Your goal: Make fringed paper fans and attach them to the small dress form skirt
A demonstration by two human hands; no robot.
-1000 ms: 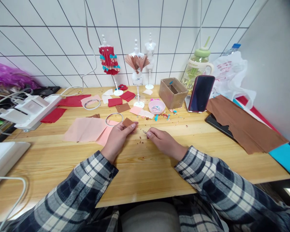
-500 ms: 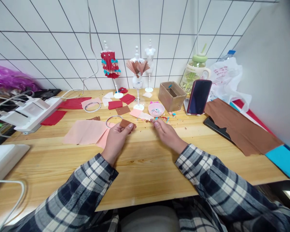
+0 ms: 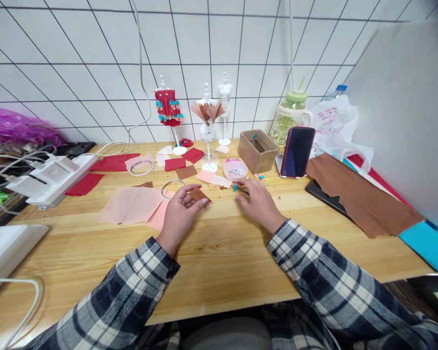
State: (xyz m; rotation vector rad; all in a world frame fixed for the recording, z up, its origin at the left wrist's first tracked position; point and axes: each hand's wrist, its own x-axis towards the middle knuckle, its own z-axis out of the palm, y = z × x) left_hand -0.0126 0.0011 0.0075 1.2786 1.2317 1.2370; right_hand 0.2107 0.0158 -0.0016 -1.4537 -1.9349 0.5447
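My left hand [image 3: 179, 215] pinches a small brown paper piece [image 3: 199, 195] with a fringed or pleated lower edge. My right hand [image 3: 259, 206] is low over the table, fingers bent, with a dark sliver between thumb and forefinger that I cannot make out. Just beyond it stands a pink bowl [image 3: 228, 176] holding small shiny bits, with coloured scraps around it. Behind, a white mini dress form [image 3: 207, 131] wears fanned brown pleats [image 3: 203, 113]. Another form carries a red ruffled dress [image 3: 167, 108] with blue bows.
Pink paper sheets [image 3: 127, 204] and a silvery ring [image 3: 173, 181] lie by my left hand. A cardboard box [image 3: 265, 158], an upright phone [image 3: 297, 153] and a drink jug [image 3: 288, 114] stand at back right. Brown paper [image 3: 364, 199] covers the right side; a power strip [image 3: 65, 180] sits left.
My right hand has shifted slightly right and turned palm-down, fingers lower at the table. My left hand has moved a little right and tilted the brown piece. The whole view has tipped up.
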